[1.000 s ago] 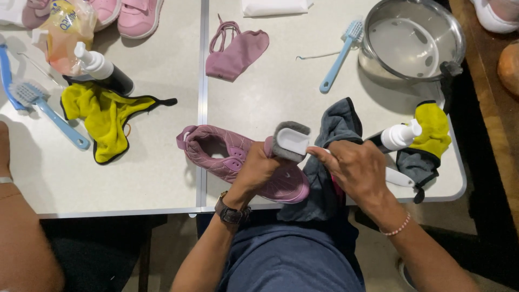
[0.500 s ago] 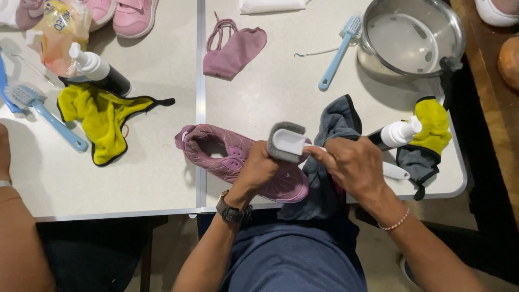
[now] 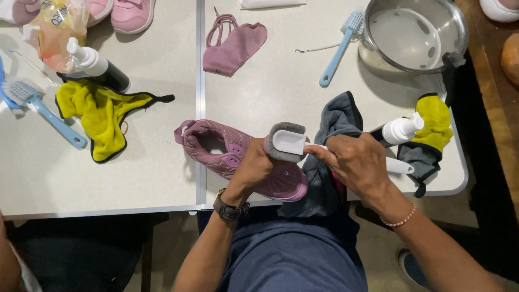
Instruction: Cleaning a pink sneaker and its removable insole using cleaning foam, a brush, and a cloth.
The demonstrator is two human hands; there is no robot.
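Purple shoe (image 3: 216, 148) lies gripped by the left hand (image 3: 254, 167); the right hand (image 3: 354, 162) clasps a white brush (image 3: 289, 142). Grey cloth (image 3: 335, 121) crowds at 3 o'clock, steel pot (image 3: 373, 51) at 1 o'clock on the table (image 3: 270, 92).

Two pale tabletop (image 3: 151, 178) panels meet at a seam. On them lie a mauve shoe (image 3: 216, 146), yellow cloth (image 3: 102, 116), grey cloth (image 3: 335, 121), two blue brushes (image 3: 338, 51), spray bottles (image 3: 100, 67) and a steel pot (image 3: 413, 35).

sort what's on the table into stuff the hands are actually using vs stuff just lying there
In use:
left hand on the mauve shoe
right hand holding the white brush
grey cloth under the right hand

Lying about:
steel pot
blue brush
yellow cloth
spray bottle
pink shoes
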